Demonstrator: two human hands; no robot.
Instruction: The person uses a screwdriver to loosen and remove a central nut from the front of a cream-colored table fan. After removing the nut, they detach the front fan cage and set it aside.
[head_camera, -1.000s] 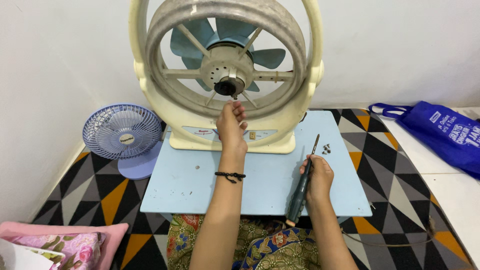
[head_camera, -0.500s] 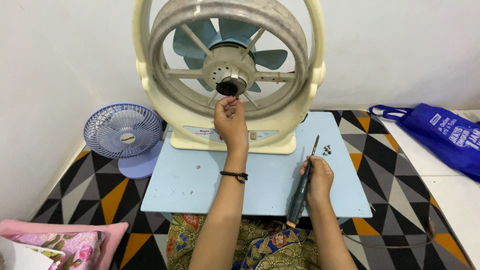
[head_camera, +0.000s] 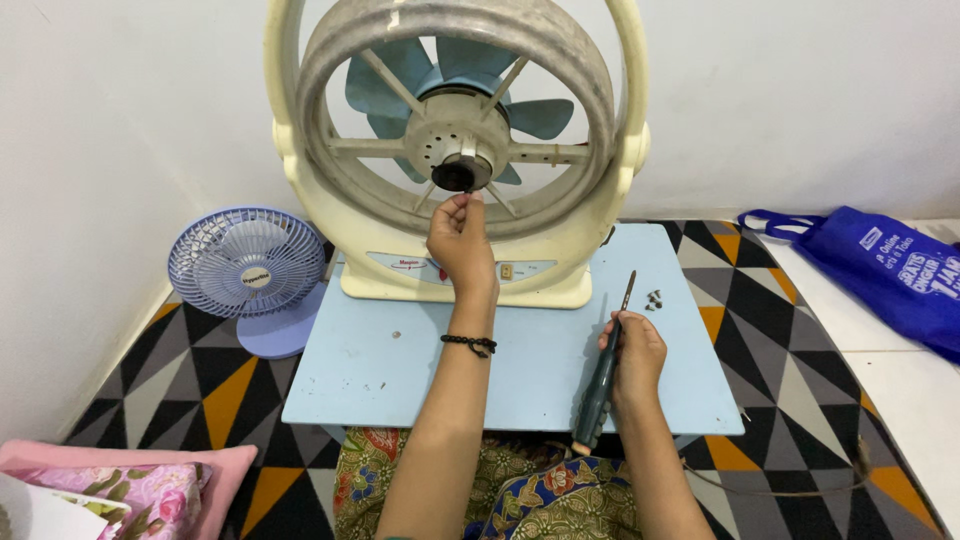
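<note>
Left hand (head_camera: 461, 243) reaches up, fingertips pinched at the dark hub (head_camera: 461, 176) of the cream fan (head_camera: 455, 150) — far on the blue table (head_camera: 400, 370). Right hand (head_camera: 632, 358) is closed around a screwdriver (head_camera: 604, 372) — near right, beside loose screws (head_camera: 655, 298).

The left hand (head_camera: 460, 240) reaches up to the dark hub (head_camera: 459, 176) at the centre of a cream fan (head_camera: 455, 150) standing on the light blue counter (head_camera: 400, 370), fingertips pinched just below it. The right hand (head_camera: 632, 355) rests on the counter gripping a dark-handled screwdriver (head_camera: 605, 370), tip pointing away, near a few small screws (head_camera: 655, 298). A small lilac fan (head_camera: 250, 265) stands on the patterned mat (head_camera: 780, 330) beside the counter.
</note>
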